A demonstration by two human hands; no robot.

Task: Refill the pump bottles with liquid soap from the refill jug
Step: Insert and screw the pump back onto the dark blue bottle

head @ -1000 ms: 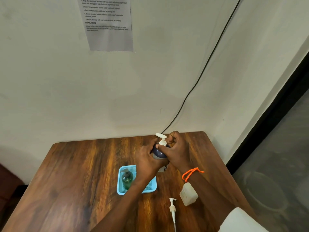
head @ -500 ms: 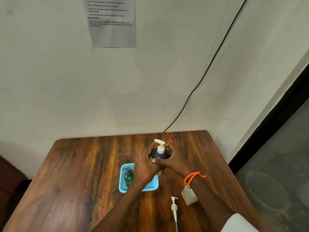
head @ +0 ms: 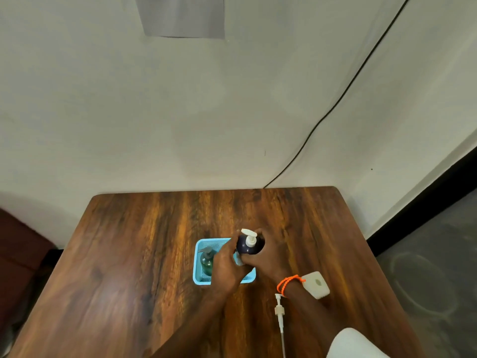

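Observation:
A dark blue pump bottle (head: 249,246) with a white pump head is held upright over the right half of a light blue tray (head: 198,277). My left hand (head: 227,264) grips its left side and my right hand (head: 268,254) wraps its right side. A green pump bottle (head: 207,262) with a dark pump stands in the tray's left part. A loose white pump with its long tube (head: 279,313) lies on the wooden table (head: 129,254) near my right forearm. No refill jug is in view.
A white rectangular block (head: 316,285) lies on the table beside my right wrist, which wears an orange cord. A black cable (head: 335,102) runs down the wall to the table's back edge. The table's right edge drops to a grey floor.
Both hands have brought the dark blue bottle toward me and a little left, from the table behind the tray to over the tray's right half.

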